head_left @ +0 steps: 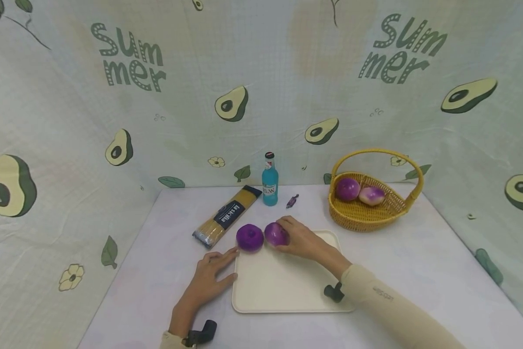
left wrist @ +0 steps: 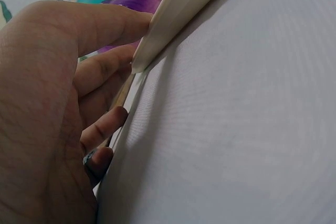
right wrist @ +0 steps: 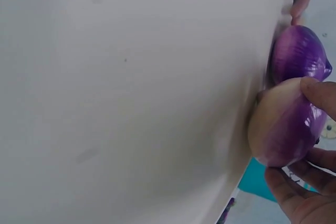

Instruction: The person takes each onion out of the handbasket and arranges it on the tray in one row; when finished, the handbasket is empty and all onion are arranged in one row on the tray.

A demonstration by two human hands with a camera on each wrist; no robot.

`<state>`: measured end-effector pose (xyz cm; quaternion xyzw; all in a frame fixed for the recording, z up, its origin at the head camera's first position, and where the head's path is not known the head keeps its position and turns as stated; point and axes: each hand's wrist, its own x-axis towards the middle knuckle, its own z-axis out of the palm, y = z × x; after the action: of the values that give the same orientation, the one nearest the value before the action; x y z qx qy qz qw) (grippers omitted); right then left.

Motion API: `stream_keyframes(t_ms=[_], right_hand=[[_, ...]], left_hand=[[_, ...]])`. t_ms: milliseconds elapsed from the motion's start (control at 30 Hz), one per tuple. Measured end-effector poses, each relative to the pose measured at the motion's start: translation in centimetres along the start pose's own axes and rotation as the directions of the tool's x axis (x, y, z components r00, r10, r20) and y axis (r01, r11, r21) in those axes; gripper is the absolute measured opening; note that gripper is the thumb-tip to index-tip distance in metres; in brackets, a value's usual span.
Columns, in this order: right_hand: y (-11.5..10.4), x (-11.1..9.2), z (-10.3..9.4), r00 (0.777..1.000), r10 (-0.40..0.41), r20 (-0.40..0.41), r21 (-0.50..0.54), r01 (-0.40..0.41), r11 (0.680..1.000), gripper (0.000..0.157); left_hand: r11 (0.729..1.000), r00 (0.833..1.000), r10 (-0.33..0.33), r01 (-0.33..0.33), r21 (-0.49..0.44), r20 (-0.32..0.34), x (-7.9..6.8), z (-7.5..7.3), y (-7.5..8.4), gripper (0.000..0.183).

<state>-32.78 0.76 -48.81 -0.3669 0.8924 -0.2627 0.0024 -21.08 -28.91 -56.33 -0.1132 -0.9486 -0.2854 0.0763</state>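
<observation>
My right hand grips a purple onion over the far edge of the cream tray. In the right wrist view, fingers and thumb lie round this purple-and-white onion. A second purple onion sits beside it at the tray's far left corner. At the tray's left edge my left hand touches the rim with extended thumb and fingers, pinching nothing visible. The left wrist view has the fingers against the tray's raised rim.
A yellow wicker basket with two purple onions stands at the back right. Behind the tray are a blue bottle, a wrapped candy and a pack of spaghetti. An avocado-print cloth hangs behind the table.
</observation>
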Motion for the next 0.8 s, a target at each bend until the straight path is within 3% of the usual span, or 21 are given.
stream_keyframes(t_ms=[533,800], right_hand=[[0.1,-0.7,-0.6,0.998,0.050,0.047,0.017,-0.051,0.999,0.080],[0.8,-1.8,-2.6,0.998,0.069,0.000,0.035,-0.069,0.997,0.071]], left_hand=[[1.000,1.000,0.024,-0.024,-0.003,-0.009,0.0,-0.1,0.1,0.059],[0.999,0.999,-0.037,0.037,-0.001,0.032,0.0,-0.1,0.0,0.060]])
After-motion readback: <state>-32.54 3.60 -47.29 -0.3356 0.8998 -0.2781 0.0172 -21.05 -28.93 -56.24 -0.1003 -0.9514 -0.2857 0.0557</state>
